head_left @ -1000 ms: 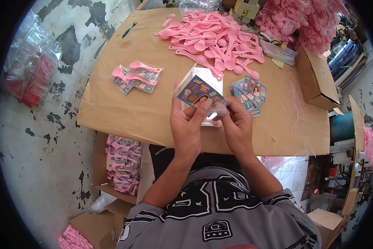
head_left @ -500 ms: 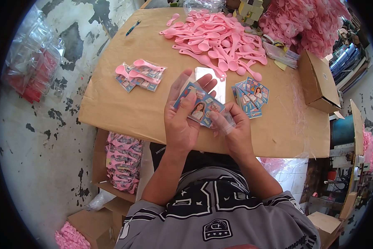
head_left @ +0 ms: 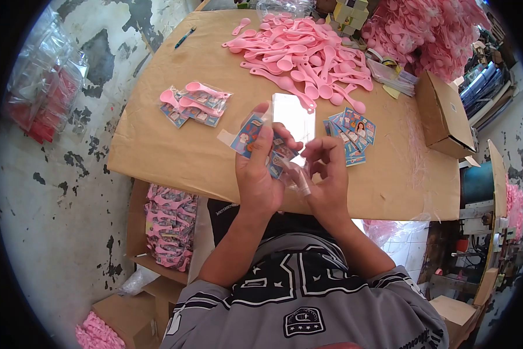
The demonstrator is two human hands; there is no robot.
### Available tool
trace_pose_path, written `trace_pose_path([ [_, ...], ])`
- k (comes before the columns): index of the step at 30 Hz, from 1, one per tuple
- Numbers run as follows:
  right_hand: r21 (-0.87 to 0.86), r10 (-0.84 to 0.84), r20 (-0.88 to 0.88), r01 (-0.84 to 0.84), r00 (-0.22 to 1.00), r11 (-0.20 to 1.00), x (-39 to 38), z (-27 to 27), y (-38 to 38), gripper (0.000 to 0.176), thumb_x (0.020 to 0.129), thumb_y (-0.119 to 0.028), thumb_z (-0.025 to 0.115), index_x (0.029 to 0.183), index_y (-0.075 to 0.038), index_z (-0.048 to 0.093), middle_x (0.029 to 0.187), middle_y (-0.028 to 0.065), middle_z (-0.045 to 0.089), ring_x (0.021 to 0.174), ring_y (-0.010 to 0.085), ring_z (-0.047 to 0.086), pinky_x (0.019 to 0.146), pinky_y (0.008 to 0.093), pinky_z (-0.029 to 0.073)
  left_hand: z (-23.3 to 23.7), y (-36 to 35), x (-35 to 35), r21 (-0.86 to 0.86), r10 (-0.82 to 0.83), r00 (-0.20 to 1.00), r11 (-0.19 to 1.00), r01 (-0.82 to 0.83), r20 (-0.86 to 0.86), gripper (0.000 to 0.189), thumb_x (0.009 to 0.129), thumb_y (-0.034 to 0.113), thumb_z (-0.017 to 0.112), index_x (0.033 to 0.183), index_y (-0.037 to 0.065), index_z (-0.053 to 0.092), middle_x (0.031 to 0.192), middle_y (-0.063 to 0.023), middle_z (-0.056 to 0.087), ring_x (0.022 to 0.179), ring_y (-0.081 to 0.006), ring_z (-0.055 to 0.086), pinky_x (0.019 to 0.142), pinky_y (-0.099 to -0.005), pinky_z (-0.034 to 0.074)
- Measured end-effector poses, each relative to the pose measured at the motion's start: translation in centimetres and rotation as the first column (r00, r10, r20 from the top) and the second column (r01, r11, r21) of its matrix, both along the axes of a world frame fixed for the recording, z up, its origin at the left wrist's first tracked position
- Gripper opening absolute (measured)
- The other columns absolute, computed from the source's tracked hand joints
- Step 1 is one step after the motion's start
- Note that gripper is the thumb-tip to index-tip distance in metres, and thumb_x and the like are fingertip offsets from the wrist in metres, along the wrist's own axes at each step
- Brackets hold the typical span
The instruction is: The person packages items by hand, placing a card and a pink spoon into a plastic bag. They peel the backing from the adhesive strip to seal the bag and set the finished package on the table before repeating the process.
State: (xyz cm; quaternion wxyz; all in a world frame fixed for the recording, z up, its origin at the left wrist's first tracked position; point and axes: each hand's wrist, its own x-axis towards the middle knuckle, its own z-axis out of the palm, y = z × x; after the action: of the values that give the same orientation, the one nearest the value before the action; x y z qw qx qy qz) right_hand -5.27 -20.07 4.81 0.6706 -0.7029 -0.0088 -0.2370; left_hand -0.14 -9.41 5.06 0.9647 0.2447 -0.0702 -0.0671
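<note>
My left hand [head_left: 260, 183] is closed on blue printed cards [head_left: 248, 138], its thumb lying across them and its fingers behind. A clear plastic bag [head_left: 295, 174] stretches from the cards toward my right hand [head_left: 330, 183]. The right hand's fingers are curled, and its thumb is at the bag's loose end. How far the cards sit inside the bag cannot be made out. Under and beyond my hands lies a shiny white stack of what look like flat bags [head_left: 293, 119]. Right of it is a fanned pile of similar blue cards [head_left: 355, 135].
A heap of pink spoons [head_left: 308, 55] covers the table's far side. Packed spoons with cards [head_left: 202, 103] lie at left, near a pen [head_left: 184, 38]. A cardboard box [head_left: 444, 116] stands at the right edge. Below the table, a carton holds packed pink spoons [head_left: 169, 227].
The cards in my left hand have tilted and moved left. My right hand has drawn off the cards and its fingers have curled up, with clear plastic at its thumb.
</note>
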Motion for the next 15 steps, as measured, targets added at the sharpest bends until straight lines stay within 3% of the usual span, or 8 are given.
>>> trace_pose_path([
  [2, -0.412, -0.009, 0.106, 0.053, 0.994, 0.91, -0.3, 1.6, -0.8, 0.031, 0.083, 0.0, 0.082, 0.11, -0.004, 0.068, 0.089, 0.0045, 0.065, 0.078, 0.0139, 0.06, 0.064, 0.0279, 0.047, -0.6, 0.2, 0.4, 0.013, 0.03, 0.997, 0.999, -0.029, -0.071, 0.046, 0.11, 0.022, 0.059, 0.151, 0.005, 0.045, 0.096, -0.0049, 0.062, 0.084, -0.0131, 0.064, 0.08, -0.032, 0.058],
  [5, -0.643, 0.181, 0.228, 0.008, 0.957, 0.766, -0.5, 1.7, -2.6, 0.033, 0.08, 0.004, 0.079, 0.111, -0.005, 0.073, 0.092, 0.0075, 0.068, 0.082, 0.0194, 0.064, 0.067, 0.0304, 0.05, -1.0, 1.4, 1.2, 0.006, 0.081, 0.981, 0.997, -0.082, -0.176, 0.039, 0.109, 0.025, 0.063, 0.141, 0.006, 0.053, 0.093, -0.0014, 0.061, 0.079, -0.0093, 0.06, 0.077, -0.0287, 0.054],
  [6, -0.62, 0.149, 0.148, -0.025, 0.978, 0.784, -0.6, 2.3, -3.0, 0.021, 0.085, 0.003, 0.077, 0.105, -0.004, 0.076, 0.096, 0.0088, 0.072, 0.083, 0.0181, 0.068, 0.067, 0.0321, 0.052, -1.3, 2.0, 1.6, -0.012, 0.102, 0.974, 0.994, -0.107, -0.204, 0.038, 0.109, 0.024, 0.062, 0.141, 0.005, 0.053, 0.093, -0.0011, 0.061, 0.078, -0.0097, 0.06, 0.077, -0.0296, 0.054],
  [9, -0.541, 0.012, 0.03, 0.006, 0.999, 0.841, 1.3, 4.4, -5.7, 0.016, 0.091, -0.001, 0.074, 0.107, -0.003, 0.075, 0.093, 0.0093, 0.073, 0.078, 0.0179, 0.068, 0.067, 0.0342, 0.053, -1.9, 3.7, 2.4, -0.04, 0.153, 0.961, 0.985, -0.166, -0.231, 0.035, 0.108, 0.027, 0.065, 0.136, 0.008, 0.057, 0.091, 0.0005, 0.061, 0.077, -0.0095, 0.059, 0.078, -0.0302, 0.053],
  [11, -0.667, -0.062, 0.011, 0.054, 0.998, 0.743, 4.5, 6.3, -8.3, 0.012, 0.096, -0.007, 0.071, 0.106, -0.002, 0.073, 0.089, 0.0088, 0.074, 0.073, 0.0175, 0.068, 0.068, 0.0341, 0.054, -1.9, 4.3, 2.7, -0.034, 0.203, 0.954, 0.976, -0.216, -0.221, 0.035, 0.108, 0.029, 0.066, 0.134, 0.008, 0.058, 0.09, 0.0008, 0.061, 0.077, -0.0095, 0.059, 0.078, -0.0303, 0.053],
  [13, -0.713, -0.036, -0.015, 0.014, 0.999, 0.701, 8.7, 6.5, -11.2, 0.014, 0.096, -0.01, 0.07, 0.106, -0.001, 0.072, 0.086, 0.0088, 0.074, 0.074, 0.0196, 0.068, 0.069, 0.0337, 0.054, -1.6, 4.3, 2.4, -0.035, 0.187, 0.96, 0.98, -0.198, -0.207, 0.035, 0.107, 0.032, 0.066, 0.133, 0.009, 0.059, 0.089, 0.0012, 0.061, 0.077, -0.0093, 0.059, 0.079, -0.0299, 0.054],
  [15, -0.81, -0.04, 0.008, 0.03, 0.999, 0.586, 12.9, 5.9, -12.8, 0.017, 0.094, -0.014, 0.071, 0.105, -0.001, 0.071, 0.089, 0.0115, 0.075, 0.078, 0.0237, 0.071, 0.073, 0.0354, 0.055, -1.1, 3.8, 1.6, -0.043, 0.159, 0.966, 0.984, -0.171, -0.206, 0.032, 0.108, 0.03, 0.065, 0.132, 0.009, 0.06, 0.09, 0.0014, 0.061, 0.079, -0.0084, 0.058, 0.08, -0.0277, 0.054],
])
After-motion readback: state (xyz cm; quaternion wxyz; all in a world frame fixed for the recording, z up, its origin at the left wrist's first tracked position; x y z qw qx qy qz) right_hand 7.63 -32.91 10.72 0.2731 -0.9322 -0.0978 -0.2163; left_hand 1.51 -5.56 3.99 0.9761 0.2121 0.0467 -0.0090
